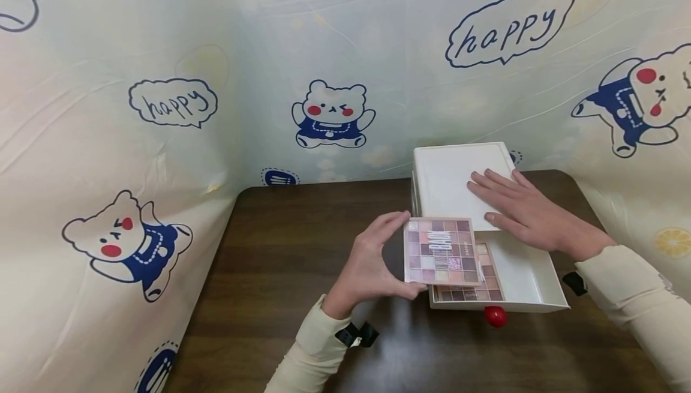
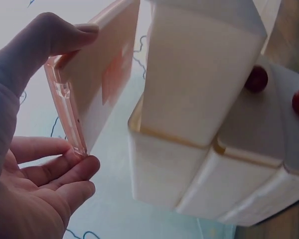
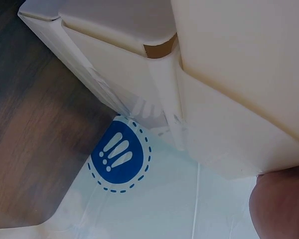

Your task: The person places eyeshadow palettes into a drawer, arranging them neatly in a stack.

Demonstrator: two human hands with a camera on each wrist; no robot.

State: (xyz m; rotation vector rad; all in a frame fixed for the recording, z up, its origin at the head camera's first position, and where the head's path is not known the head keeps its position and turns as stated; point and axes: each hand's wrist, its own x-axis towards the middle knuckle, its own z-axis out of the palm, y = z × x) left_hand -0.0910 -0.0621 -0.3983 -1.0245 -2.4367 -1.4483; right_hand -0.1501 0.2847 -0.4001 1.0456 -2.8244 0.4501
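Observation:
My left hand (image 1: 367, 261) pinches a pink eyeshadow palette (image 1: 439, 252) between thumb and fingers, above the left part of an open drawer. In the left wrist view, the palette (image 2: 97, 74) is seen on edge with its pale back showing. My right hand (image 1: 534, 216) rests with fingers spread on top of a white drawer unit (image 1: 448, 180). The unit's top drawer (image 1: 531, 270) is pulled out, with a red knob (image 1: 495, 316) on its front. Inside, on the left, lies a second eyeshadow palette (image 1: 490, 273), partly hidden by the held one.
The unit stands on a dark wooden table (image 1: 302, 243) near its back right edge. Lower drawers with red knobs (image 2: 256, 78) show in the left wrist view. Behind hangs a pale curtain (image 1: 259, 69) printed with bears.

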